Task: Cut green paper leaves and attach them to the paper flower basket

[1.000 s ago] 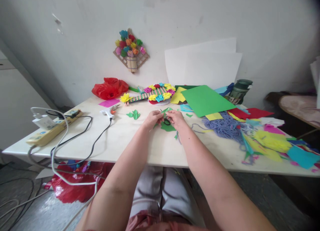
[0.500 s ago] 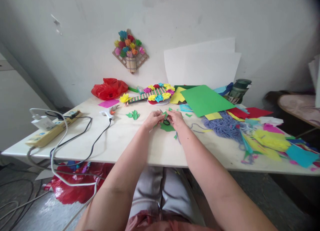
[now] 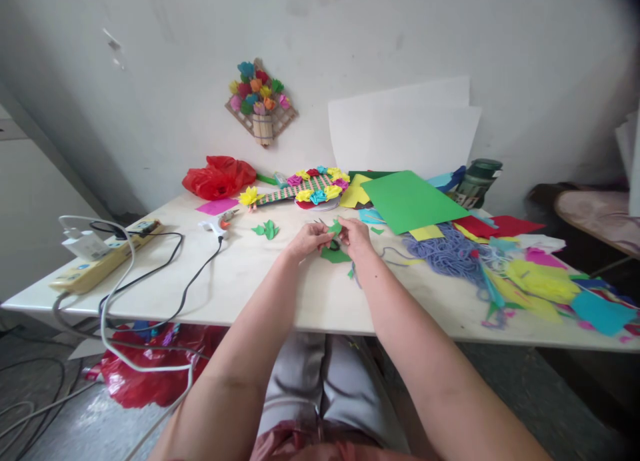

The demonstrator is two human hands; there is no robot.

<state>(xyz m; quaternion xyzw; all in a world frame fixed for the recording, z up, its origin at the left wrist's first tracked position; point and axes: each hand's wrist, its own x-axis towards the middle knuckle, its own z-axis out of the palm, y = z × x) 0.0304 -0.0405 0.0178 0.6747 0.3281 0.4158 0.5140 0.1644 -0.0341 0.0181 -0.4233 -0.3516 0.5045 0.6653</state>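
Observation:
Close together over the middle of the table, my left hand (image 3: 311,240) and my right hand (image 3: 355,234) pinch a small cut piece of green paper (image 3: 335,228) between them. Just below it show the black handle of a pair of scissors (image 3: 334,246) and, past my left fingertips, thin blade tips. My left hand hides the rest of the scissors. A larger green paper scrap (image 3: 336,256) lies flat under the handle. Off to the left sits a small cluster of green paper leaves (image 3: 269,230).
A hot glue gun (image 3: 218,228) and a power strip (image 3: 107,256) with trailing cords occupy the left side. Behind are a woven piece trimmed with paper flowers (image 3: 300,189) and a red plastic bag (image 3: 219,178). Green card (image 3: 413,201), purple yarn (image 3: 450,251) and colored scraps cover the right.
The green paper piece now stands higher and shows more fully between my fingertips. My fingers have shifted slightly; the things around them have stayed put.

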